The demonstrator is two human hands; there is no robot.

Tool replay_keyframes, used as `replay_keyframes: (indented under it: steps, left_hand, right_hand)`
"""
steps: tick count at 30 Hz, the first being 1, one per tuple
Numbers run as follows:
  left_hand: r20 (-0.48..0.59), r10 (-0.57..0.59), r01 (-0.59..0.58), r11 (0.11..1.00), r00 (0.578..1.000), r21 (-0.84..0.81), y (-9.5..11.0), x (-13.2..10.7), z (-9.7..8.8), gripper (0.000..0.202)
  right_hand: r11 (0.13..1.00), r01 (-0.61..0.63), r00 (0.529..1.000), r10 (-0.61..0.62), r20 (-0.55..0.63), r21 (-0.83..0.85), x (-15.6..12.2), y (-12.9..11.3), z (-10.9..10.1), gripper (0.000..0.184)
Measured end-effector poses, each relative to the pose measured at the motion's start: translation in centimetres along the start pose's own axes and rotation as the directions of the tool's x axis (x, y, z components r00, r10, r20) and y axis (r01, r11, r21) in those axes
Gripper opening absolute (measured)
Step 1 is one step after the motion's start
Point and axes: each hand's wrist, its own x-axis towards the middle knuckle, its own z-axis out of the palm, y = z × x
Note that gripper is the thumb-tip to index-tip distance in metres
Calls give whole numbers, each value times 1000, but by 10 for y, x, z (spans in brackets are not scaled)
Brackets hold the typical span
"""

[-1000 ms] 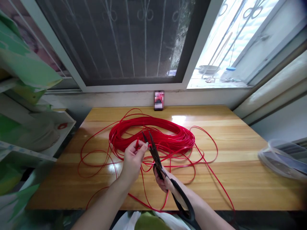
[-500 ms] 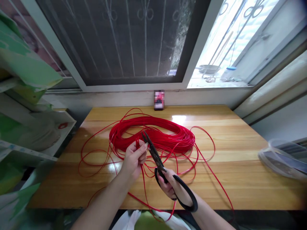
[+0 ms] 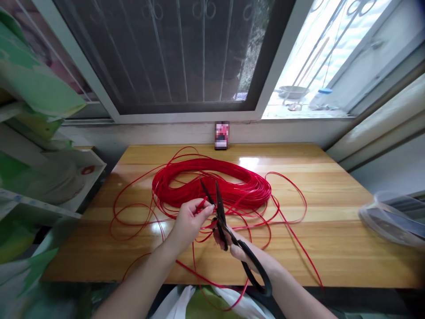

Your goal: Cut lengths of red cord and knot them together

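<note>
My left hand (image 3: 193, 218) pinches a piece of red cord (image 3: 202, 203) between thumb and fingers, just left of the blades. My right hand (image 3: 234, 246) grips black-handled scissors (image 3: 220, 208). Their blades are spread and point away from me, with a bit of red cord lying near the pivot. Behind both hands rests a big oval coil of red cord (image 3: 212, 186) on the wooden table. Loose strands trail from it under my hands and over the front edge into my lap. Some of my right fingers are hidden by the scissors.
The wooden table (image 3: 335, 212) meets a window wall at the back. A small upright picture or phone (image 3: 222, 135) stands there. On the right is a clear plastic container (image 3: 392, 217); on the left, a white shelf (image 3: 94, 177) holds a red ring-shaped item (image 3: 88, 169).
The scissor blades have spread apart from nearly closed. My right hand has risen toward the left one, and my left hand has shifted slightly right with the cord.
</note>
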Motion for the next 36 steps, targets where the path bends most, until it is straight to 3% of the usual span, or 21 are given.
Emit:
replay_keyframes:
  steps: [5,11,17,22,28,32,36]
  left_hand:
    - [28,33,-35,996,999,82,5,-2,1,24]
    - [21,22,-23,999,1000,36,3,-1,1,26]
    - [34,-58,62,987,998,-151,0,0,-3,27]
    - [64,-92,104,968,994,-227,-5,3,-6,26]
    - [65,-97,110,965,993,-237,-6,0,-5,26]
    - [24,-87,90,961,996,-260,-6,-2,-2,26]
    - [7,-45,45,963,999,-265,-8,-3,-2,23]
  right_hand:
    - [990,32,999,-26,47,-137,-3,-4,-7,82]
    - [999,-18,995,15,-99,-35,-3,5,3,58]
    - [965,-171,982,183,-41,201,-1,-1,8,59]
    - [958,-120,987,142,-69,260,-1,-3,13,55]
    - [999,37,999,-38,33,32,0,13,-1,53]
    - [996,43,999,-40,37,-83,-1,15,-7,59]
    - [985,48,998,-54,-30,-168,-1,8,-8,76]
